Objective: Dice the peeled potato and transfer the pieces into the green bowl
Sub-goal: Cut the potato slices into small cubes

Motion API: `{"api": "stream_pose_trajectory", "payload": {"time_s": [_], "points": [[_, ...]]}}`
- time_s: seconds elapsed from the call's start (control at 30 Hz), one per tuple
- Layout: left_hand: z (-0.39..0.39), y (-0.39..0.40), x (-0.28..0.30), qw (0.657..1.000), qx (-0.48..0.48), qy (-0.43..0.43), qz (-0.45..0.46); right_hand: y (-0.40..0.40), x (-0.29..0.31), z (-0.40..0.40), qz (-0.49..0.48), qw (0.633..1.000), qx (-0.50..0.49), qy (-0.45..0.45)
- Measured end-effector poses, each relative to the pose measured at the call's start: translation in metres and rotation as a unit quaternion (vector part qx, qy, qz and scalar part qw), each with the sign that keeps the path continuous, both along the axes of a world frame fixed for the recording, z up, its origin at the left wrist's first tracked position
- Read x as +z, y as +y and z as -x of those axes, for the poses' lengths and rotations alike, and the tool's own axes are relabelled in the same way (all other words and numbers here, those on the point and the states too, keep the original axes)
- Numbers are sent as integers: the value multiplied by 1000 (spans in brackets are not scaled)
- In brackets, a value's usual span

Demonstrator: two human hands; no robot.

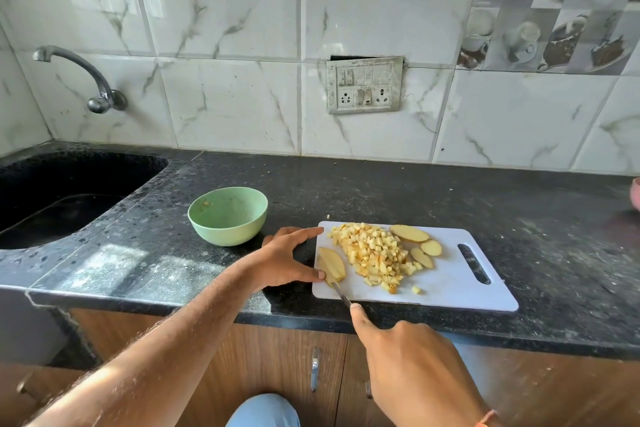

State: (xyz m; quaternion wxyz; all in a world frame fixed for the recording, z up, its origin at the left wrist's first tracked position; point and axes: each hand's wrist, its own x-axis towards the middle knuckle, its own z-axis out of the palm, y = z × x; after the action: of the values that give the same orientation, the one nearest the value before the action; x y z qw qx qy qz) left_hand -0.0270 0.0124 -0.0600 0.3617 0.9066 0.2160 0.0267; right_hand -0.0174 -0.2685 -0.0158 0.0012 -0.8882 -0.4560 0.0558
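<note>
1. Steel first: the knife (341, 294) is in the right hand (412, 360), fingers wrapped round the handle so you can't really see the handle at all, with the index finger stretched forward toward the blade. Blade tip sits at the near end of a potato slice (331, 264).
2. That slice is at the near left corner of the white cutting board (460, 282). The left hand (282, 258) is spread out wide, thumb tip pressing against the slice's left side, index finger reaching up to the board's far left corner. Not gripping anything, just steadying.
3. Middle of the board is a decent heap of diced potato (372, 255), yellowish cubes, with one stray cube (416, 289) sitting just off the pile toward the near edge.
4. Right of the heap there are three more uncut slices (420, 243) with skin still along the edges, lying flat, close together.
5. Green bowl (228, 217) sits on the black speckled counter (381, 191) just left of the board, behind the left hand. Looks like only a scrap or two stuck inside, can't tell what.
6. Further out: a dark sink (62, 198) on the left with a tap (86, 80) on the marble tile wall, and a switchboard (364, 85) straight behind the board.
7. Wooden cabinet doors (277, 357) run under the counter.
</note>
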Motion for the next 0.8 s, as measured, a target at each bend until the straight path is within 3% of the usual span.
{"api": "stream_pose_trajectory", "payload": {"time_s": [0.23,0.33,0.43,0.6,0.8], "points": [[11,-3,-19,984,-96,-62,-140,-19,12,-30,-105,992,34,-64],[13,-6,-20,977,-117,-95,-153,-6,-1,-57,-213,976,31,21],[6,-6,-18,972,-136,-96,-165,8,-29,-86,-336,931,27,141],[-7,-1,-24,967,-132,-134,-174,15,-55,-103,-394,891,2,226],[-8,-2,-33,956,-77,-199,-202,18,-57,-105,-402,883,0,242]]}}
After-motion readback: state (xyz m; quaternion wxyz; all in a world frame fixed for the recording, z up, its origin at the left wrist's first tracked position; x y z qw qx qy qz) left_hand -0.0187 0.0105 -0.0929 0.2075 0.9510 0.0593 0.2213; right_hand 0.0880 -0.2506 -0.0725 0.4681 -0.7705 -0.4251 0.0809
